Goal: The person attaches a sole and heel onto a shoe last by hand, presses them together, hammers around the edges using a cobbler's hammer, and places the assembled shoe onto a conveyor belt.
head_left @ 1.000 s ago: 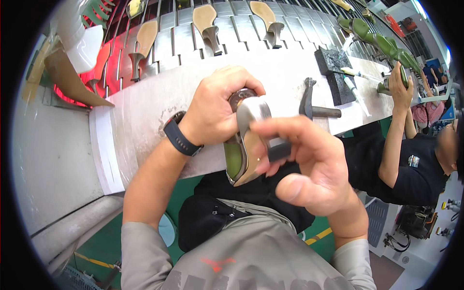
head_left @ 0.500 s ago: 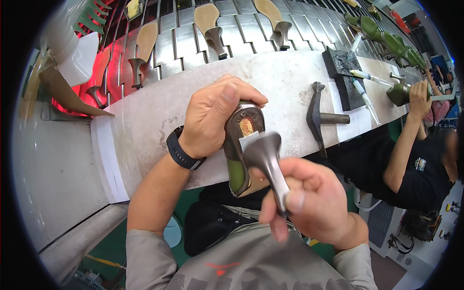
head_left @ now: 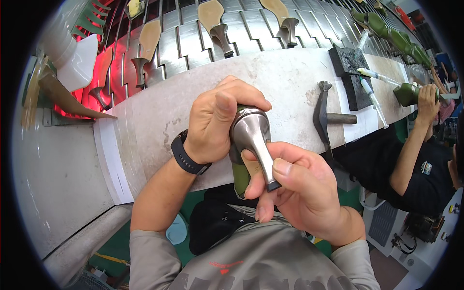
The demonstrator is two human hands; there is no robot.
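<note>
My left hand (head_left: 210, 123) is wrapped round the back end of a green shoe (head_left: 240, 180), which I hold upside down over the front of the table. In my right hand (head_left: 307, 183) is a shiny metal shoe heel (head_left: 251, 133), pinched between thumb and fingers near its narrow dark tip. The heel's wide end lies over the heel seat of the shoe and hides it. Most of the shoe's sole is hidden behind the heel and my fingers.
A hammer (head_left: 323, 113) lies to the right on the pale worktable (head_left: 159, 130). Beyond it are a black block (head_left: 344, 72) and syringes (head_left: 371, 94). Tan soles (head_left: 210, 14) with metal heels rest on the slatted conveyor (head_left: 188, 41). At right, a co-worker's hand (head_left: 427, 99) holds a green shoe (head_left: 405, 94).
The metal heel in my right hand has come up onto the heel seat of the shoe, covering the label patch visible before. My left hand keeps its grip on the shoe.
</note>
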